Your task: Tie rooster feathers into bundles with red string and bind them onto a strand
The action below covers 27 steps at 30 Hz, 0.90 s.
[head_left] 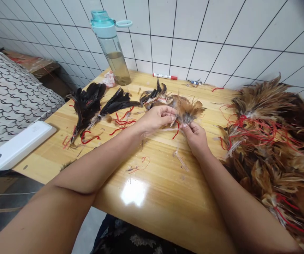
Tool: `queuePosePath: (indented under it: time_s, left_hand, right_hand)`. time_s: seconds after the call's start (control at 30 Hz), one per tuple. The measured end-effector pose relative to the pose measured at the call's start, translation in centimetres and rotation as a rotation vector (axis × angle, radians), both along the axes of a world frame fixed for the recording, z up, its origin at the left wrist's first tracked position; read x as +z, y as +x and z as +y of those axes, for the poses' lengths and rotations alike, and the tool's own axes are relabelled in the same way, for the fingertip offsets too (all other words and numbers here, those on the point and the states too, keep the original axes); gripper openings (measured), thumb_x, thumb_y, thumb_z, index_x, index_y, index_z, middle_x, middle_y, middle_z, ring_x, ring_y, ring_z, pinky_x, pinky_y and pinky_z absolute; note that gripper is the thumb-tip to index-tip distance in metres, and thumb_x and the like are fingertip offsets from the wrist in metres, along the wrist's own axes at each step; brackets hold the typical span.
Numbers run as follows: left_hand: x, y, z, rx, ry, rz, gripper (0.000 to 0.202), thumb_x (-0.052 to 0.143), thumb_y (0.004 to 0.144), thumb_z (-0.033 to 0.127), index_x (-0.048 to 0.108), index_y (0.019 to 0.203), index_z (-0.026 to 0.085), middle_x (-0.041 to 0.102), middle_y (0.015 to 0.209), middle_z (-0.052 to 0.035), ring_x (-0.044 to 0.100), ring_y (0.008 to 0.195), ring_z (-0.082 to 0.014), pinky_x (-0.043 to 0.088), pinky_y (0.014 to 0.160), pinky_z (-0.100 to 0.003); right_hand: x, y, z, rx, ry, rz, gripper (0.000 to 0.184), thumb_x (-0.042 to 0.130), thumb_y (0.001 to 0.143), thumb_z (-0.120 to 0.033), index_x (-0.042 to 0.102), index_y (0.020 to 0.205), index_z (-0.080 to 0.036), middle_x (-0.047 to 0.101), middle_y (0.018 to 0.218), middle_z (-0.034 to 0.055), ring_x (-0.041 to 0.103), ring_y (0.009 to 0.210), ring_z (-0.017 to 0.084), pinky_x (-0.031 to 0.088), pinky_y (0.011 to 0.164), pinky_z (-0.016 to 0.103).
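My right hand is closed, thumb and fingers pinching the pale base of a small bunch of brown feathers that fans out away from me. Close beside it, my left hand is closed too, with curled fingertips at the near left edge of that bunch. What those fingertips pinch is too small to make out. A short red string hangs between the hands. Just beyond my left hand lies a pile of dark and brown feathers, partly hidden by it.
Black feather bunches and red string pieces lie at the left. Large tied brown feather bunches cover the right side. A water bottle and a red marker stand and lie near the tiled wall. A white power bank-like device overhangs the left edge.
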State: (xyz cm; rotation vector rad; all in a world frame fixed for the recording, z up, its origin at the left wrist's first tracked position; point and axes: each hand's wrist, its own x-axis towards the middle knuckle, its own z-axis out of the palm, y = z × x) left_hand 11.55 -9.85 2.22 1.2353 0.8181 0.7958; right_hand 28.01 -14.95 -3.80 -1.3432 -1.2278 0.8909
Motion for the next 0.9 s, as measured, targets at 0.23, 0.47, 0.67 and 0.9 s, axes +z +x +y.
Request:
queuePosePath:
  time_s: [0.23,0.47,0.67,0.9]
  left_hand:
    - [-0.6,1.3,-0.6,0.091,0.035,0.013,0.015,0.056,0.075,-0.002,0.058,0.081,0.011,0.061,0.065,0.0039,0.053,0.053,-0.0037,0.040,0.054,-0.016]
    - [-1.1,2.0,-1.0,0.149,0.154,0.008,0.018,0.051,0.076,-0.003,0.051,0.075,0.015,0.056,0.061,0.0062,0.054,0.053,-0.0043,0.043,0.056,-0.016]
    - [-2.5,2.1,-0.9,0.176,0.310,0.045,0.015,0.055,0.076,0.003,0.050,0.078,0.017,0.052,0.067,0.0061,0.053,0.059,-0.0056,0.044,0.059,-0.018]
    - [-2.5,2.0,-1.1,0.151,0.301,0.028,0.016,0.058,0.077,0.003,0.050,0.080,0.017,0.052,0.070,0.0057,0.055,0.061,-0.0059,0.047,0.061,-0.019]
  right_hand:
    - [0.0,0.0,0.0,0.026,-0.007,-0.087,0.026,0.060,0.080,-0.043,0.064,0.072,-0.019,0.053,0.061,-0.0013,0.046,0.060,0.013,0.039,0.060,0.027]
    - [-0.5,0.2,0.3,0.044,0.053,-0.166,0.022,0.059,0.081,-0.037,0.065,0.070,-0.019,0.064,0.074,0.0029,0.057,0.073,0.017,0.045,0.073,0.032]
    - [-0.6,0.3,0.4,0.045,0.059,-0.199,0.022,0.059,0.081,-0.035,0.062,0.066,-0.020,0.062,0.071,0.0021,0.057,0.072,0.017,0.046,0.073,0.032]
    - [-0.3,0.2,0.3,0.085,0.097,-0.168,0.020,0.060,0.081,-0.037,0.064,0.071,-0.020,0.064,0.074,0.0017,0.057,0.074,0.017,0.049,0.076,0.033]
